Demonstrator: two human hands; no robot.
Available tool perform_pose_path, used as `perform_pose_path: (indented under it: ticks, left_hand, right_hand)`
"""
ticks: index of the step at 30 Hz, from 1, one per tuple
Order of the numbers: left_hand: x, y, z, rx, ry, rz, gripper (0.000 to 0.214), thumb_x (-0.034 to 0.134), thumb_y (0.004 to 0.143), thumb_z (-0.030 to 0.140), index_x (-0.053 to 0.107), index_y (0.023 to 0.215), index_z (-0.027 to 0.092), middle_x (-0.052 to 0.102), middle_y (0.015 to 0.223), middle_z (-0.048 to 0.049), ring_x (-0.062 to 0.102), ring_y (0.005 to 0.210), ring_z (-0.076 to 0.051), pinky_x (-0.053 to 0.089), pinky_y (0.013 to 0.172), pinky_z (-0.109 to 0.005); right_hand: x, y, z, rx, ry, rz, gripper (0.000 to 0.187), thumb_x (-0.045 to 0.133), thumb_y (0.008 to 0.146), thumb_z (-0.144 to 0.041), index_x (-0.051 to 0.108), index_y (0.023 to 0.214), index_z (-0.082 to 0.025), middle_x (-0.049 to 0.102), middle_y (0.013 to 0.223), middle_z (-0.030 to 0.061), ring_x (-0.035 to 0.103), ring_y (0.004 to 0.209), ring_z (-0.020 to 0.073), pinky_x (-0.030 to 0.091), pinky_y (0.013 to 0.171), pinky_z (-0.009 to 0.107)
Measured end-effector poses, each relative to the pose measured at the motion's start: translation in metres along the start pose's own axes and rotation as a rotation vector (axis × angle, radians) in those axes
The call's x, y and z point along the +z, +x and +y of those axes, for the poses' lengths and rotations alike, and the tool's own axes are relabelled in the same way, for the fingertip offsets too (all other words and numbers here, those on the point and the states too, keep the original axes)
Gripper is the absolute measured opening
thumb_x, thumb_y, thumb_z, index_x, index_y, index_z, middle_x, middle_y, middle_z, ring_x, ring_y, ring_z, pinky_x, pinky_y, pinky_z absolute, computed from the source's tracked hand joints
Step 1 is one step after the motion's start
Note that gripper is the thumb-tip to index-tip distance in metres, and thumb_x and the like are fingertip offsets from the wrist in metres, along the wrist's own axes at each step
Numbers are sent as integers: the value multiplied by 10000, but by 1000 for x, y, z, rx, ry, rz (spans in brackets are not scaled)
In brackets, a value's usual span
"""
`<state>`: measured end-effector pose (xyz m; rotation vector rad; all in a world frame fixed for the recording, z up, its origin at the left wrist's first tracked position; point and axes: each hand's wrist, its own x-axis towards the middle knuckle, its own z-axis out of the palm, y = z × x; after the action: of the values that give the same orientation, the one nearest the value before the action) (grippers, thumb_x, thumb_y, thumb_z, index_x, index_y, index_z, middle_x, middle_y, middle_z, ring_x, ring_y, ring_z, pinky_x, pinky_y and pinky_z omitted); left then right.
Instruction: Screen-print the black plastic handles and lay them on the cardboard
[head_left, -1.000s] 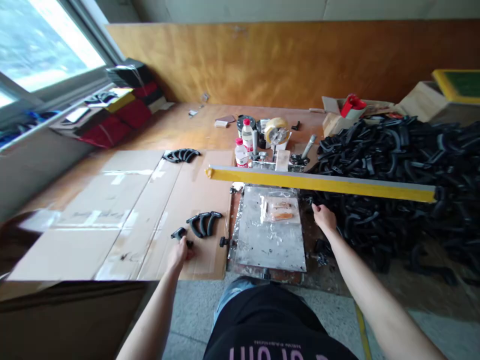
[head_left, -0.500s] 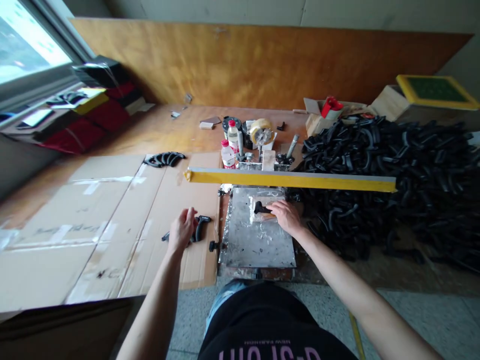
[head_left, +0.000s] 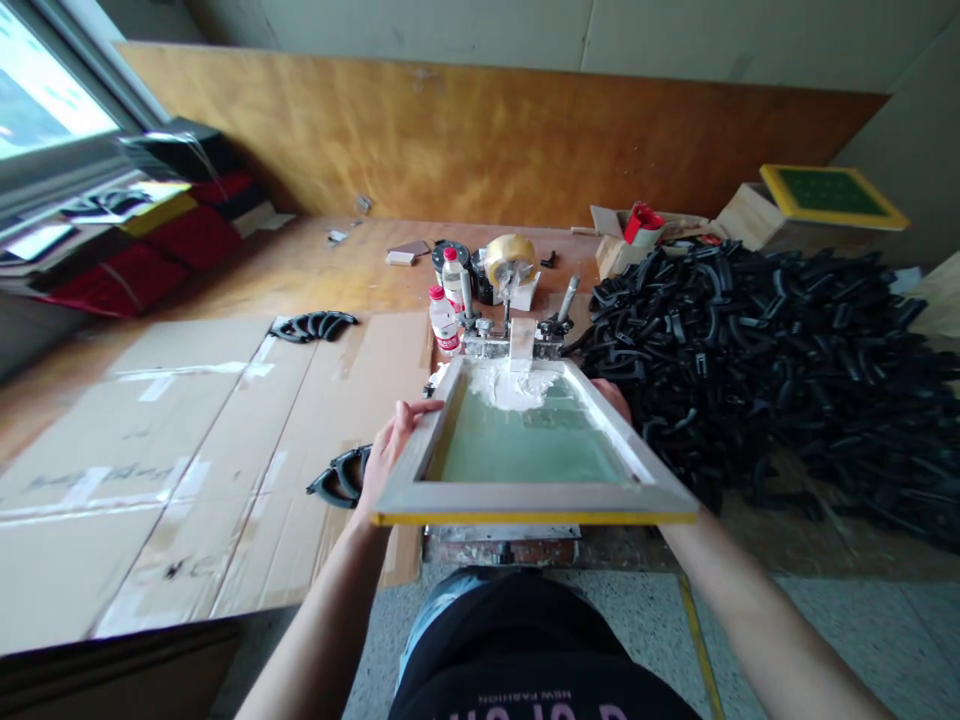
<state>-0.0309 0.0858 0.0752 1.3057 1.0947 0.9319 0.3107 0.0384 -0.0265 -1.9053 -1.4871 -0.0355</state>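
A screen printing frame with a green mesh and a thick smear of white ink at its far end spans the middle of the bench. My left hand grips its left side, the index finger lying along the rim. Beyond the frame's right side, part of my right hand shows; its fingers are hidden by the frame. Curved black plastic handles lie on the cardboard beside my left wrist. Under the frame, only the front edge of a metal base plate is visible.
A large heap of black handles fills the right side. Behind the frame stand a clamp, bottles and a tape roll. More handles lie in a row on the cardboard. Red-and-black boxes are at left.
The raised frame has swung down over the base plate, covering it and the black handle there. My left hand has moved from the handles on the cardboard to the frame's left side.
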Motion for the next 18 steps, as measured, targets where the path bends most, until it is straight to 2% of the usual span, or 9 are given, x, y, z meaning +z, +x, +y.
perform_pose_path:
  ticks: [1, 3, 6, 7, 9, 11, 13, 16, 18]
  left_hand:
    - [-4, -8, -12, -59, 37, -26, 600, 508, 828, 667, 701, 1076, 156, 710, 889, -49, 608, 697, -164, 468, 622, -265]
    - [-8, -19, -38, -147, 93, -48, 610, 601, 791, 620, 655, 1206, 176, 709, 910, -40, 623, 742, -168, 471, 640, -251]
    - [-8, -23, -82, -223, 114, -38, 768, 633, 774, 581, 468, 1423, 206, 700, 872, -24, 636, 757, -174, 484, 657, -255]
    - [-7, -22, -95, -229, 134, -31, 791, 623, 780, 574, 427, 1452, 206, 694, 851, -18, 634, 745, -173, 485, 658, -259]
    - [-7, -18, -117, -219, 193, -28, 773, 592, 801, 570, 422, 1457, 198, 691, 846, -21, 635, 748, -178, 487, 675, -269]
    - [-7, -15, -131, -210, 245, -36, 740, 560, 819, 580, 450, 1439, 192, 701, 888, -38, 647, 794, -193, 493, 711, -283]
    - [-9, -13, -137, -214, 268, -44, 720, 542, 828, 591, 473, 1422, 190, 714, 991, -64, 658, 906, -218, 498, 786, -305]
    - [-9, -14, -139, -224, 263, -38, 710, 538, 826, 600, 494, 1404, 189, 691, 1175, -97, 639, 1064, -245, 491, 885, -330]
    - [-9, -14, -139, -229, 252, -34, 713, 540, 821, 605, 501, 1396, 186, 669, 1239, -107, 633, 1093, -251, 494, 897, -333]
  right_hand:
    - [-5, 12, 3, 7, -11, 17, 277, 487, 929, -195, 717, 1031, -80, 700, 979, 71, 618, 905, 142, 498, 882, 220]
    - [-8, 37, -4, -46, -28, 44, 299, 587, 885, -197, 681, 1162, -133, 653, 1164, 105, 606, 1033, 196, 482, 970, 311]
    - [9, 66, -40, -253, -87, -19, 533, 722, 794, -208, 569, 1302, -160, 510, 1372, 131, 501, 1217, 264, 416, 1059, 395]
    - [18, 72, -54, -298, -122, -79, 524, 731, 785, -205, 569, 1280, -151, 527, 1343, 135, 501, 1204, 272, 425, 1037, 397]
    - [36, 76, -74, -315, -197, -230, 348, 699, 816, -203, 610, 1147, -142, 621, 1163, 126, 545, 1092, 263, 461, 943, 372]
    - [47, 69, -84, -294, -251, -355, 165, 645, 858, -208, 626, 1009, -143, 660, 999, 111, 568, 979, 247, 465, 862, 346]
    - [49, 52, -86, -328, -257, -421, 78, 597, 878, -188, 623, 934, -139, 663, 946, 115, 564, 939, 240, 449, 833, 335]
    - [35, 22, -82, -532, -171, -497, 110, 543, 839, -85, 623, 890, -140, 653, 913, 106, 553, 928, 226, 427, 800, 313]
    - [22, 11, -80, -685, -86, -565, 145, 543, 798, -54, 626, 864, -153, 646, 882, 84, 551, 906, 211, 417, 769, 295]
